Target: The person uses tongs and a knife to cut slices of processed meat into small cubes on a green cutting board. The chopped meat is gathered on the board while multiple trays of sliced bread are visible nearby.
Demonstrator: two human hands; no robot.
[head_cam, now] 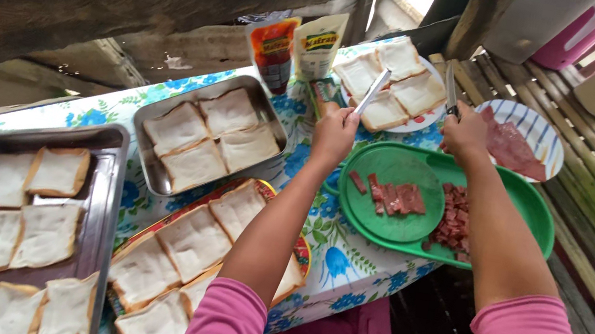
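Meat [397,197] is lying partly cut on the green board [384,226] at the worktop's right edge while we are gripping a knife [450,90] in right-hand fingers [466,133] and a utensil [372,91] in left-hand fingers [336,129], with whole slices [514,149] waiting.

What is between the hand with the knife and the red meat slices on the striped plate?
Nothing visible. The right hand holds its knife right beside the striped plate, and the red meat slices lie bare next to it. The left hand holds a second utensil over the bread plate.
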